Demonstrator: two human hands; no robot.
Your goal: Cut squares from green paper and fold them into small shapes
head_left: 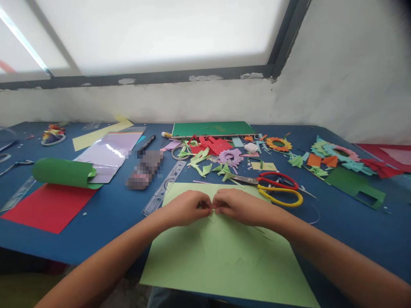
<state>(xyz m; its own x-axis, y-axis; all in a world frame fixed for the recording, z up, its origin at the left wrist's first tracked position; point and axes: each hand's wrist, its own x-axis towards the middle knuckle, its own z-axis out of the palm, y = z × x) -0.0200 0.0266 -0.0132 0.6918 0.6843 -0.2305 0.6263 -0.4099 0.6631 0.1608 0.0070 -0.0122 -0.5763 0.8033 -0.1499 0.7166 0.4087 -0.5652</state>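
Note:
A large light green paper sheet (218,265) lies at the near edge of the table, partly under my forearms. Over its upper half, my left hand (189,207) and my right hand (236,206) meet fingertip to fingertip. Both are closed in a pinch on a small light green paper piece (212,210), mostly hidden by the fingers. Just beyond my right hand rest scissors (282,196) with red and yellow handles, their blades partly open. A clear plastic ruler (165,188) lies left of my left hand, beside the sheet.
Paper scraps (208,149) and a lilac paper ring (230,157) lie beyond my hands. Leftward are red paper (51,209), rolled green paper (64,172), a black marker (147,144) and a pixelated object (146,170). Cut green card (353,186) lies rightward.

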